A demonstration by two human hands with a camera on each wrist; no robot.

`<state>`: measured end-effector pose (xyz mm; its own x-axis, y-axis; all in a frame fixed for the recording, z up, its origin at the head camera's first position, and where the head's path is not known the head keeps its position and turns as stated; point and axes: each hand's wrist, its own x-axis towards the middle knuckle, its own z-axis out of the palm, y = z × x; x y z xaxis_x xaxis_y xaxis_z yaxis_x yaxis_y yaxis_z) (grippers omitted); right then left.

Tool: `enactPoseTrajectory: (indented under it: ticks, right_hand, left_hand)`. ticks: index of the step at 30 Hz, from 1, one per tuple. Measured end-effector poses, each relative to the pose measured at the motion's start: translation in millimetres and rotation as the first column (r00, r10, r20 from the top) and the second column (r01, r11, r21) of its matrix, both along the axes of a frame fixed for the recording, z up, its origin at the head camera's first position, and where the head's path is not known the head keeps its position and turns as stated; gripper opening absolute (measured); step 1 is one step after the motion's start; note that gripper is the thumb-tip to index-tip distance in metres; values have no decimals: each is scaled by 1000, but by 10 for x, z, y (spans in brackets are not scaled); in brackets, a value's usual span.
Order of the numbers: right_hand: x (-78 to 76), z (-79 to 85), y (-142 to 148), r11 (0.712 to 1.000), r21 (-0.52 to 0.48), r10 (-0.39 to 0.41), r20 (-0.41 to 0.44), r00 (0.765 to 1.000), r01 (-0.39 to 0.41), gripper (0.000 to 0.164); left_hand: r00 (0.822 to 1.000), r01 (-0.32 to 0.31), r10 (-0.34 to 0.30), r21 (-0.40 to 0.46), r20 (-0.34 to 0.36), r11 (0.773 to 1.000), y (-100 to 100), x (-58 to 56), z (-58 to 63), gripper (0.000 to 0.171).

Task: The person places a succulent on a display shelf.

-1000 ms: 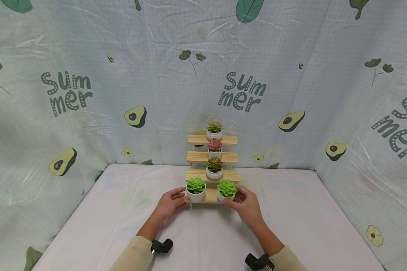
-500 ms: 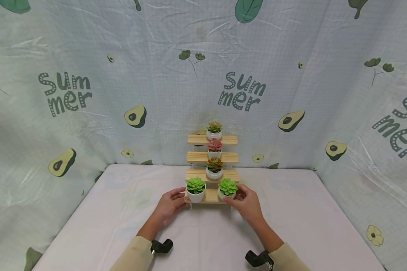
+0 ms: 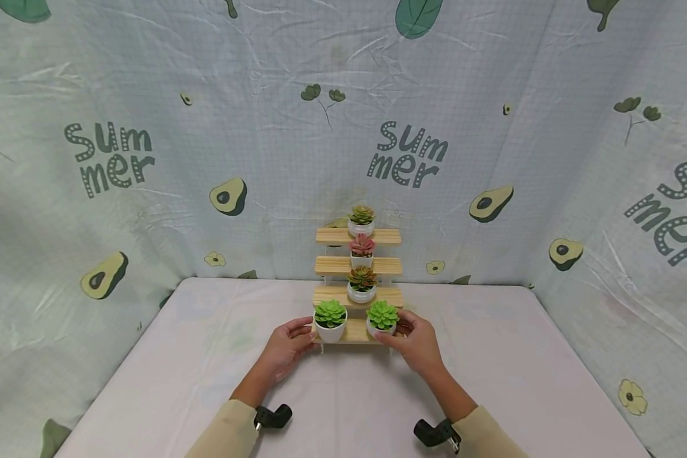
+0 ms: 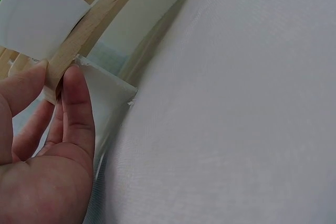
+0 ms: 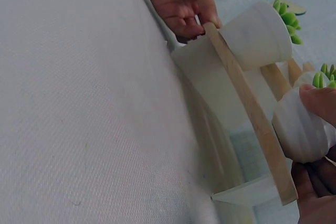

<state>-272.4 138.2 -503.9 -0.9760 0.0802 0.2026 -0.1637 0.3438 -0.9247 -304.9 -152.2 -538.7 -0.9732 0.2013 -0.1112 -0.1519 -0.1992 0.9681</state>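
A small tiered wooden plant stand stands toward the back of the table. My left hand pinches the left end of its lowest shelf, thumb above and fingers below, as the left wrist view shows. Just beside that thumb sits a green succulent in a smooth white pot. At the right end of the same shelf, my right hand holds another green succulent by its ribbed white pot. In the right wrist view the thumb lies on the pot's side, with the other fingers partly hidden.
Higher shelves bear a brownish-green succulent, a red one and a yellow-green one at the top. A pale cloth covers the table. Behind hangs a printed curtain, close to the stand's back.
The right hand's succulent has shifted very slightly right, then back left along the lowest shelf. My left hand has stayed on the shelf end.
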Motion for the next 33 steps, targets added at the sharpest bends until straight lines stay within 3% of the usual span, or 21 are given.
enactPoseTrajectory:
  ticks: [28, 33]
  right_hand:
    - [0, -9, -68, 1000, 19, -4, -27, 1000, 5, 65]
    - [15, -22, -78, 999, 32, -14, -16, 1000, 15, 67]
  left_hand:
    - [1000, -11, 11, 14, -17, 1000, -47, 24, -36, 52]
    - [999, 11, -11, -10, -33, 1000, -66, 40, -39, 52]
